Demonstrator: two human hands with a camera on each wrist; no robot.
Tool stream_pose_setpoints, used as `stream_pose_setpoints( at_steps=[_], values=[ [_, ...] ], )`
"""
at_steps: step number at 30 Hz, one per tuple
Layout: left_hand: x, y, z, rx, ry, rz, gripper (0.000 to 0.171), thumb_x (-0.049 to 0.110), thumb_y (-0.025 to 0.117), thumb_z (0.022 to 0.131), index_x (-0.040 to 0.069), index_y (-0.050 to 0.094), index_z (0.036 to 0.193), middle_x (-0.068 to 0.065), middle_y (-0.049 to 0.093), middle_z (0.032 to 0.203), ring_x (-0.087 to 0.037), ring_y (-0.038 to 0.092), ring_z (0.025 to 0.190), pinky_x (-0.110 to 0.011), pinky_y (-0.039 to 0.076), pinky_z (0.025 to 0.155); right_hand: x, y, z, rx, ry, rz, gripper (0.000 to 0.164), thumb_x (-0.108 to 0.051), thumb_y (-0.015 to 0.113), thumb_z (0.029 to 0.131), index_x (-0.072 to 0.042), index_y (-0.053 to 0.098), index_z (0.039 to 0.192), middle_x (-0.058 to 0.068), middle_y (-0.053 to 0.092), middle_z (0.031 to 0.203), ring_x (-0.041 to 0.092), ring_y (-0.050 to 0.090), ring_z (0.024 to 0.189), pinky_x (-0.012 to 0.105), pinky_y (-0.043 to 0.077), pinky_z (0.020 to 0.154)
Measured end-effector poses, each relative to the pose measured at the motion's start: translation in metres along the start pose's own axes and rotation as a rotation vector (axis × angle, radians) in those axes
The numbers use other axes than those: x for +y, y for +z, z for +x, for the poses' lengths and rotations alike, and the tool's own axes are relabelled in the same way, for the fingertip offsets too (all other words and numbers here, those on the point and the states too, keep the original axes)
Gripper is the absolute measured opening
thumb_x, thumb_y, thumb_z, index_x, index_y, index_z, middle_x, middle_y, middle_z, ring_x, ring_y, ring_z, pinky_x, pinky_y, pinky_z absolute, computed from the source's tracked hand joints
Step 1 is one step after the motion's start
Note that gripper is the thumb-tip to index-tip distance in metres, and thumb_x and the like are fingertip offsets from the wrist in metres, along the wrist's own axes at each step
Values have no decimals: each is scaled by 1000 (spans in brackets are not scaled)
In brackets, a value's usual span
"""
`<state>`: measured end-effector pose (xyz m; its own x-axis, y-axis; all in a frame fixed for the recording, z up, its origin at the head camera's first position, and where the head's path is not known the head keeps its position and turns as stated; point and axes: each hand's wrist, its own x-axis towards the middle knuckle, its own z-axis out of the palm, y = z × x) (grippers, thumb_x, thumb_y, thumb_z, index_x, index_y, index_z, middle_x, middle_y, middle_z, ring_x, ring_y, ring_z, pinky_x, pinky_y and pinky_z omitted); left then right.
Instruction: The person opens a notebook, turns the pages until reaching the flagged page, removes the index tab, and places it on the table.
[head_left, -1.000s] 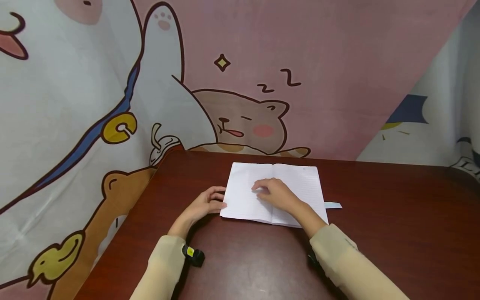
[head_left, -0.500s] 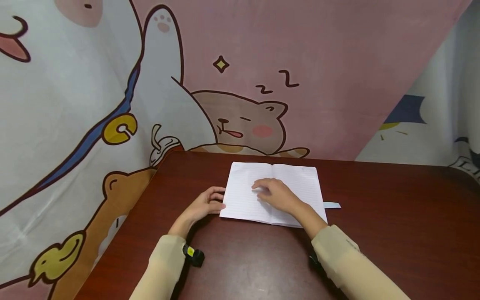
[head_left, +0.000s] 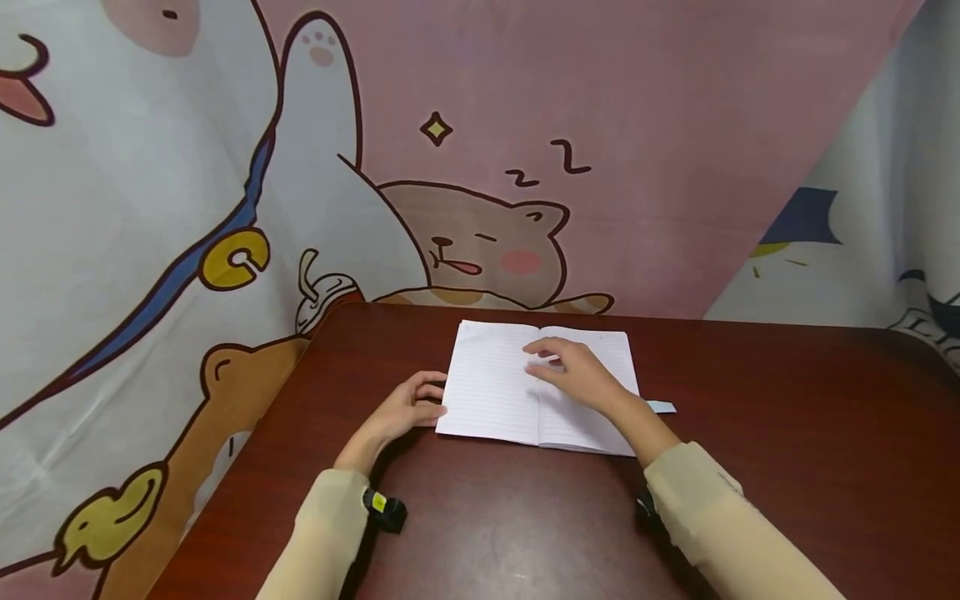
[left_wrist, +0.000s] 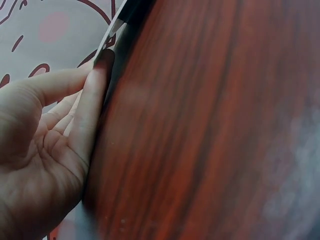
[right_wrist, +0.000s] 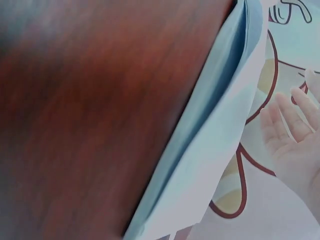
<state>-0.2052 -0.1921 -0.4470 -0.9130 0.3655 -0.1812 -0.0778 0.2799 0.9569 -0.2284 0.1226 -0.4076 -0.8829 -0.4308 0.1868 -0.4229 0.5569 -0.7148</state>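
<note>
An open notebook (head_left: 491,392) with blank ruled pages lies on the table in the head view. My left hand (head_left: 402,410) pinches its left edge; in the left wrist view, thumb and forefinger of the left hand (left_wrist: 47,125) meet at the thin page edge. Above the right page and centre fold is my right hand (head_left: 581,372), its fingers loosely bent and holding nothing. The right wrist view shows that right hand (right_wrist: 295,135) apart from the notebook's slightly fanned pages (right_wrist: 210,135). A pale blue strip (head_left: 662,407) sticks out from the notebook's right side.
The dark red-brown wooden table (head_left: 780,433) reaches back to a cartoon-printed cloth (head_left: 637,125), which also hangs along the left side. A black wrist camera (head_left: 386,512) sits at the left cuff.
The right hand has moved right from the left page towards the fold and lifted slightly. The left hand stays at the notebook's edge.
</note>
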Motion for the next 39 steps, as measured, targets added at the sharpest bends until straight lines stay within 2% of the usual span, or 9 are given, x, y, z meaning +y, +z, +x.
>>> stream_pose_setpoints(
  at_steps=[9,17,27,39],
  values=[
    [-3,0,2,1,-2,3,55,1,62,95,0,40,145,-23,60,123,-9,65,88,-26,57,78,12,-17,-5,47,6,-6,39,-23,69,94,-1,65,126,14,67,129,35,62,120,47,53,98],
    [-1,0,2,9,-15,18,54,2,62,95,1,41,145,-22,60,123,-10,65,89,-27,57,80,23,-32,-11,57,59,7,42,-26,69,95,0,63,128,19,64,130,37,59,122,49,51,100],
    [-2,-1,2,8,-11,20,55,2,62,95,1,40,145,-23,60,124,-11,65,89,-28,57,80,33,-51,-16,127,78,-13,40,-26,70,95,-2,64,126,18,64,130,38,59,123,50,52,99],
    [-1,-1,2,6,-6,25,54,2,62,96,2,41,146,-22,60,124,-10,66,89,-28,57,80,47,-68,-27,167,156,-33,49,-29,67,97,-3,55,137,23,56,140,42,52,131,54,45,106]
  ],
)
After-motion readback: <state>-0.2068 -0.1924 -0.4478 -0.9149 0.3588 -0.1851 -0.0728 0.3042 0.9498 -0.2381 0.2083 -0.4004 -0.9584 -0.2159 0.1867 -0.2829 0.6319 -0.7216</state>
